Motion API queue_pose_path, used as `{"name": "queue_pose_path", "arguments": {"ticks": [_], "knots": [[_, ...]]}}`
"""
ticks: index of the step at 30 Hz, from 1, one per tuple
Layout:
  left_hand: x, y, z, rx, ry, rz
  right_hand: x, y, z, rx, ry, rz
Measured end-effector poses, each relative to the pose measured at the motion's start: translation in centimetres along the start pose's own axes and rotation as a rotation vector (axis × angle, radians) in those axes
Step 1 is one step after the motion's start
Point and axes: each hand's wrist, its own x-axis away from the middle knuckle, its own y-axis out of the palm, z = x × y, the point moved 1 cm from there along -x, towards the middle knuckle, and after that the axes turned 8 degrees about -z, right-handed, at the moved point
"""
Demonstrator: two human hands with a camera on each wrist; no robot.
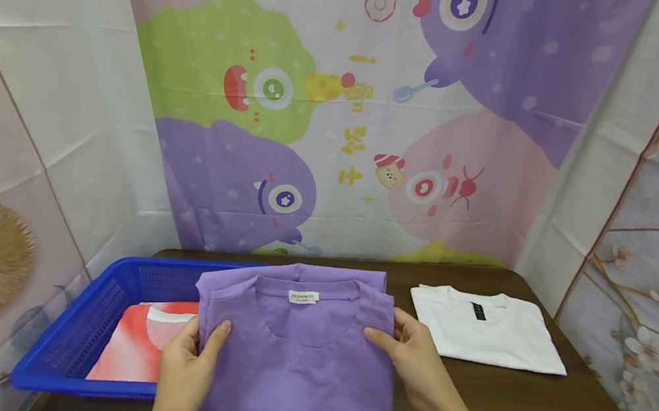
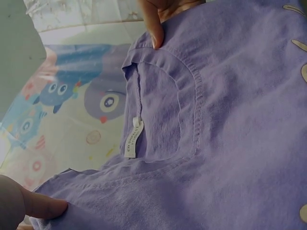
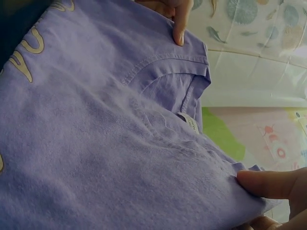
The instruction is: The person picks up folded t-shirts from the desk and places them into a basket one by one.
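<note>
A folded purple T-shirt (image 1: 314,369) is held up in front of me, its neckline and white label facing me and part of a light script print at its lower edge. My left hand (image 1: 187,370) pinches its left side, thumb on the front and fingers behind. On the opposite side my right hand (image 1: 418,366) pinches it the same way near the shoulder. In the left wrist view the thumb presses the purple cloth (image 2: 240,120) beside the neckline. The right wrist view shows the other thumb on the shirt's edge (image 3: 211,182).
A blue plastic basket (image 1: 75,313) stands at the left with a red and white folded garment (image 1: 132,339) in it. To the right, a folded white T-shirt (image 1: 490,330) lies on the dark wooden table (image 1: 524,409). A cartoon-printed curtain (image 1: 334,219) hangs behind the table.
</note>
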Motion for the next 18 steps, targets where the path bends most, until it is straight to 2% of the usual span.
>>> {"name": "queue_pose_path", "arguments": {"ticks": [11, 18], "knots": [[-1.0, -2.5, -0.8, -0.091, -0.049, 0.069, -0.9, 2.5, -0.1, 0.02, -0.023, -0.018], [-1.7, -3.9, -1.7, -0.113, -0.062, 0.068, -1.3, 4.0, 0.2, 0.037, -0.044, -0.021]]}}
